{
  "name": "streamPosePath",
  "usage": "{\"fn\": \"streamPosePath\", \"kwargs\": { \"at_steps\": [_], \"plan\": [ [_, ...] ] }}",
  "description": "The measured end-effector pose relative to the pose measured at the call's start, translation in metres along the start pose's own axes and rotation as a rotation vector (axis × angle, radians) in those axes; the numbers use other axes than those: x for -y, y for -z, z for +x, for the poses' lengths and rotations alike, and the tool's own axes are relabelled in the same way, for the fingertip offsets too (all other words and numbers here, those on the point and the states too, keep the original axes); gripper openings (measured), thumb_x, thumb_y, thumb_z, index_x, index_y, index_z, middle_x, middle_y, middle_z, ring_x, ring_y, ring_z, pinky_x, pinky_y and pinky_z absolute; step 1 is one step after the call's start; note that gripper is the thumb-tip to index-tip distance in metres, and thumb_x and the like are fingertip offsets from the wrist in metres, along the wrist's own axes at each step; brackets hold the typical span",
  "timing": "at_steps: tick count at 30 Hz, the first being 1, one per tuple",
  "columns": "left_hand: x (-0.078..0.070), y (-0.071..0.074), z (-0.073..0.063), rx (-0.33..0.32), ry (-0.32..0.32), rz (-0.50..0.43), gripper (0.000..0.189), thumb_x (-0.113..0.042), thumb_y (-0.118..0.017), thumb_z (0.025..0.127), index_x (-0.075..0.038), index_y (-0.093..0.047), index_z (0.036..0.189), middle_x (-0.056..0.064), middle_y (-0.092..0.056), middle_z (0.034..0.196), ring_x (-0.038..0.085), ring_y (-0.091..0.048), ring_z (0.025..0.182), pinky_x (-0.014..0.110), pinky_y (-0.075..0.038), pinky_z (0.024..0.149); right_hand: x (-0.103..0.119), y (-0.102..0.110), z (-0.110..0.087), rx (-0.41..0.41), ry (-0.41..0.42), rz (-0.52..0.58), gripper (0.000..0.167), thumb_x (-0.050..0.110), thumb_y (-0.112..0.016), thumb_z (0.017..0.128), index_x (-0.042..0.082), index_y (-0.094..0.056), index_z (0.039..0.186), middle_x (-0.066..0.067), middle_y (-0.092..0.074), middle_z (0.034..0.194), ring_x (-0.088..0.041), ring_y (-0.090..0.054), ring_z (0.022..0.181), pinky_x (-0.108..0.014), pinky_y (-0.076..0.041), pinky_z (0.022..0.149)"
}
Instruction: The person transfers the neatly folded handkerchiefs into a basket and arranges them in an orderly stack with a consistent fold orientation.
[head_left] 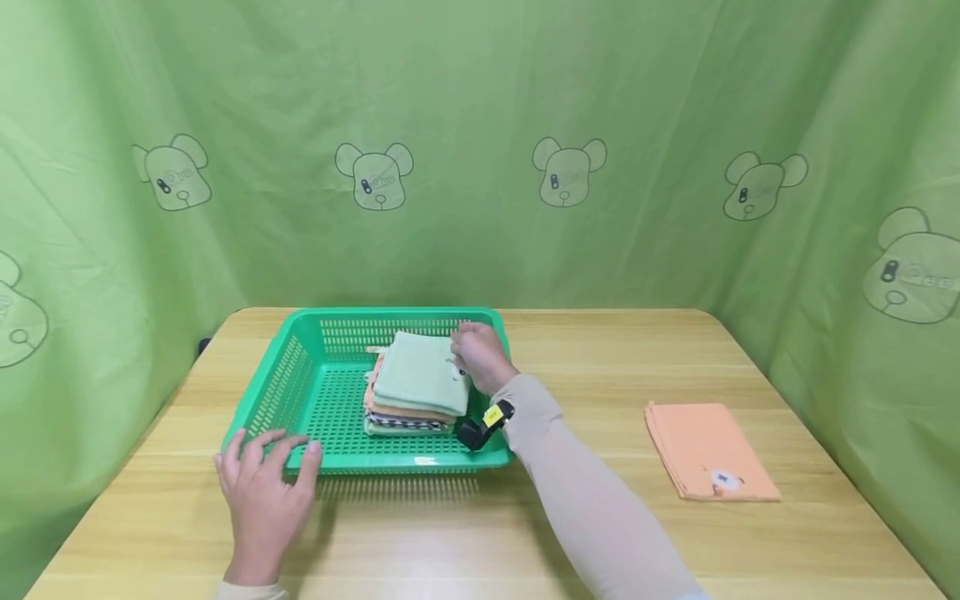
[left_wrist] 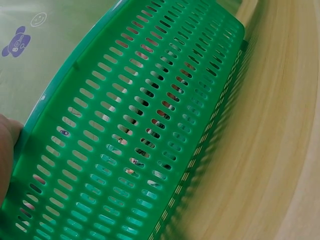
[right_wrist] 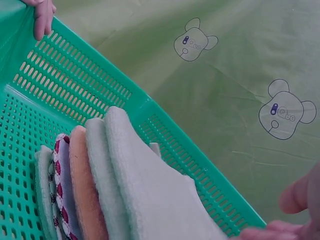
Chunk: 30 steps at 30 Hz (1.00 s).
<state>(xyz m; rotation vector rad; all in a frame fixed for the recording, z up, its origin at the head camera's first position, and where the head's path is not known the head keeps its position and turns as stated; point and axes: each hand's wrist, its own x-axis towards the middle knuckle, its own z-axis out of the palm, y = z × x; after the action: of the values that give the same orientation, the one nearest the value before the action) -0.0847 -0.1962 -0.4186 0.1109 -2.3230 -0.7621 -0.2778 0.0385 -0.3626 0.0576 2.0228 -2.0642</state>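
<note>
A green plastic basket (head_left: 315,467) stands on the table, holding a stack of folded towels. The top towel is light green (head_left: 420,371); beneath it show orange (right_wrist: 82,180), patterned and pale green layers. My right hand (head_left: 482,354), fingers bent, is at the far right corner of the top towel. In the right wrist view the thumb stands apart from the fingers (right_wrist: 272,232), with no cloth visible between them. My left hand (head_left: 266,492) holds the basket's near left corner, fingers hooked over the rim (left_wrist: 60,75). A folded orange towel (head_left: 712,454) lies to the right, outside the basket.
The basket's left part shows bare perforated floor (head_left: 330,408). A wooden table (head_left: 600,367) reaches back to a green curtain (head_left: 480,250) with bear-head prints. A black strap device (head_left: 480,429) on my right wrist overlaps the basket's right side.
</note>
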Motion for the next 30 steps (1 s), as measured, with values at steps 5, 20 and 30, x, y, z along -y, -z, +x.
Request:
{"fn": "streamPosePath", "kwargs": {
  "at_steps": [5,20,30],
  "plan": [
    [0.000,0.001,0.000,0.006,0.000,0.003,0.031,-0.029,-0.065,0.088,0.001,-0.069,0.095,0.028,-0.059,0.114,0.052,-0.024,0.132,0.070,0.006,0.107,0.001,0.002,-0.001,0.024,-0.047,0.066,0.059,-0.007,-0.041,0.093,-0.002,-0.025,0.150,-0.014,-0.037,0.148,-0.008,-0.043,0.068,-0.018,-0.039,0.071],
    [0.000,0.001,0.001,-0.002,-0.022,0.001,0.031,-0.030,-0.065,0.088,-0.001,-0.070,0.094,0.027,-0.060,0.113,0.054,-0.028,0.130,0.071,0.003,0.106,0.020,0.031,-0.020,0.117,-0.092,0.340,0.053,0.010,-0.035,0.104,0.000,-0.015,0.152,-0.022,-0.024,0.155,-0.037,-0.034,0.137,-0.041,-0.032,0.111],
    [0.001,0.001,-0.001,-0.004,-0.017,-0.003,0.029,-0.029,-0.065,0.088,-0.002,-0.070,0.094,0.025,-0.060,0.113,0.051,-0.026,0.132,0.069,0.003,0.108,0.031,0.065,-0.033,0.133,-0.013,0.315,0.051,0.013,-0.035,0.104,-0.002,-0.017,0.149,-0.023,-0.025,0.154,-0.037,-0.033,0.137,-0.038,-0.034,0.110]
  ]
}}
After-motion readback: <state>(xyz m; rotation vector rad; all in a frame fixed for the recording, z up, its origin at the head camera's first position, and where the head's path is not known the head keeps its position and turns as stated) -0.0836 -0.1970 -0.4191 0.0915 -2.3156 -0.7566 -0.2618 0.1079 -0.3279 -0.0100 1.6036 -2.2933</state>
